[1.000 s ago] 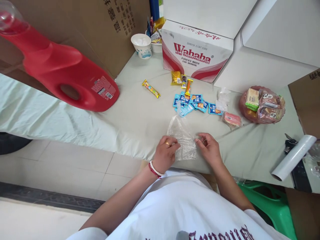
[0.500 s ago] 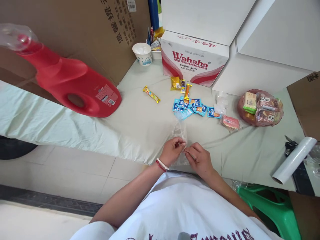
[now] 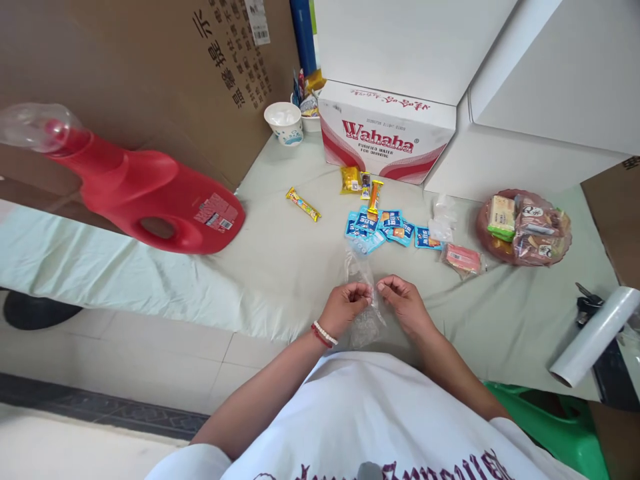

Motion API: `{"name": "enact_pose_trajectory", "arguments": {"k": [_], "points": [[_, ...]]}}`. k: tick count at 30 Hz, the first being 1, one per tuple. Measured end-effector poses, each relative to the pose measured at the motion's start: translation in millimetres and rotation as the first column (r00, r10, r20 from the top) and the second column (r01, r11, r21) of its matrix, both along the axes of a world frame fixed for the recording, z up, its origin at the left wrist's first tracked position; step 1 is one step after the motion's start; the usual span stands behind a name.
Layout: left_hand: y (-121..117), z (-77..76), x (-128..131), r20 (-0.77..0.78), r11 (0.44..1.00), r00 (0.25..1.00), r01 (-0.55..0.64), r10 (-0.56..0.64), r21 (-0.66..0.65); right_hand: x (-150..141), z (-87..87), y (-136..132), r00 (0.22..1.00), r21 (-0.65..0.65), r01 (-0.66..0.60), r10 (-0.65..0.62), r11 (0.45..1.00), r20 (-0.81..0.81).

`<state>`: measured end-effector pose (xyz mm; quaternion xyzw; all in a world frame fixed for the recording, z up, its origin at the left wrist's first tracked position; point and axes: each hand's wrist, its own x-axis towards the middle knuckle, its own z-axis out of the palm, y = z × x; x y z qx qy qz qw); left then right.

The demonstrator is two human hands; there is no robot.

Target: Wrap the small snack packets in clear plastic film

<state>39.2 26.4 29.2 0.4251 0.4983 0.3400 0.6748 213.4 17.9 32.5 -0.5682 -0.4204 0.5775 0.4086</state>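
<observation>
A thin clear plastic bag [image 3: 364,327] hangs crumpled in front of my shirt, its upper part lying on the cloth toward the snack packets. My left hand [image 3: 346,307] pinches it between thumb and fingertips. Just to the right, my right hand [image 3: 405,305] has thumb and forefinger pressed together beside the bag's edge; what lies between them is too small to make out. Beyond the bag is a pile of blue snack packets [image 3: 367,221], with an orange-yellow stick packet [image 3: 375,197] on top. A yellow stick packet [image 3: 303,204] lies apart to the left.
A big red bottle [image 3: 165,193] stands at the left. Behind are paper cups [image 3: 284,123] and a Wahaha carton [image 3: 387,137]. On the right are a pink wafer packet [image 3: 463,259], a bowl of snacks [image 3: 483,227], a film roll [image 3: 595,337] and a green stool [image 3: 550,420].
My hands were touching at the fingertips and have drawn slightly apart, the right one moving to the right. The bag's lower part shows more between them. The view has tipped up slightly.
</observation>
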Motion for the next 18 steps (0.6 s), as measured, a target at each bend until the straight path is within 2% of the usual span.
{"name": "enact_pose_trajectory", "arguments": {"k": [4, 9, 14, 18], "points": [[5, -1.4, 2, -0.022, 0.999, 0.999, -0.034, 0.033, -0.042, 4, 3.1, 3, 0.997, 0.016, 0.043, -0.044, 0.999, 0.059], [11, -3.1, 10, -0.031, 1.0, 0.999, -0.015, 0.014, -0.009, 8, 4.8, 2, 0.987, 0.055, -0.065, 0.056, 0.996, 0.153], [12, -10.6, 18, -0.034, 0.998, 0.998, -0.06, 0.06, -0.023, 18, 2.5, 0, 0.998, -0.073, -0.055, 0.055, 0.996, -0.01], [8, -12.0, 18, -0.082, 0.997, 0.994, -0.07, 0.073, 0.035, 28, 2.9, -3, 0.994, -0.127, -0.043, 0.03, 0.991, -0.101]]}}
